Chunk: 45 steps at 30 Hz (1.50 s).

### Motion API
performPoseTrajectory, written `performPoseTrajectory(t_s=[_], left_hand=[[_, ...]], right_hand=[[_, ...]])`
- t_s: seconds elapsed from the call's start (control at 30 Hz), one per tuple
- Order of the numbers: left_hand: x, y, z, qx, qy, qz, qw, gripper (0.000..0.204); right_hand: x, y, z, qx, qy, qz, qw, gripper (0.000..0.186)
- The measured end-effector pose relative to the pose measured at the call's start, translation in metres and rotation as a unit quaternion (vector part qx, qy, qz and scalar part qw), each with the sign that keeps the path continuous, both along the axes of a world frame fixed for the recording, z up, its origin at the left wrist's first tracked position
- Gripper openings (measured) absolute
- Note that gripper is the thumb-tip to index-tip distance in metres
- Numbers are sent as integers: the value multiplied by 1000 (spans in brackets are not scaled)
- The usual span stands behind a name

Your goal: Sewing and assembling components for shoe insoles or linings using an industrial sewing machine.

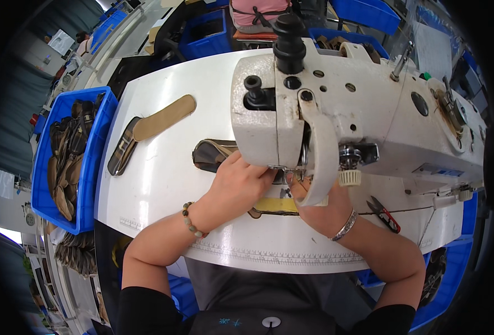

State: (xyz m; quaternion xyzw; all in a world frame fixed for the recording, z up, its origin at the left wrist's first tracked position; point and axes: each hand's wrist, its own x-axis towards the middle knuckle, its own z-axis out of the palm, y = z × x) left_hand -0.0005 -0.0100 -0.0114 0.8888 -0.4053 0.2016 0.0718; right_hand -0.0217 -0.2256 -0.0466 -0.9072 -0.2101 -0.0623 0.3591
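Fabric piece (206, 155) in brown and black lies partly under the sewing machine (381, 123), the left hand (238, 187) and right hand (326, 209) close beside it, though hidden fingertips mean I cannot tell either grip. Sewing seems under way, not finished; whether the 2 overlapping strips (149, 127) at left are done is unclear. Small writing marks the apron (263, 304) and machine label (439, 170), and ruler marks (280, 258) line the near table edge.

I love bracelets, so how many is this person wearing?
2: a beaded bracelet on the wrist of the left hand, and a silvery bracelet on the wrist of the right hand. No others show.
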Motion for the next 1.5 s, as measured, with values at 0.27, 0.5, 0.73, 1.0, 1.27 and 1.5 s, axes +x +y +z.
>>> performPoseTrajectory(t_s=[0.27,0.5,0.73,1.0,1.27,1.5], left_hand=[[2,-1,-6,-58,-44,-9,997,18],[-7,14,-4,-13,-98,-26,995,21],[-52,22,10,-81,-198,-57,975,19],[-107,-23,19,-136,-150,-162,966,25],[-112,28,16,-90,-65,-53,992,37],[-84,64,17,-81,-57,51,994,37]], right_hand=[[2,-4,-6,-118,-159,57,979,5],[-5,4,10,-151,-119,12,981,18],[-17,-8,48,-42,-25,78,996,21],[-88,-23,31,445,225,29,866,43],[-234,-188,91,440,-60,-319,837,38],[-360,-320,68,-164,-111,-759,620,44]])
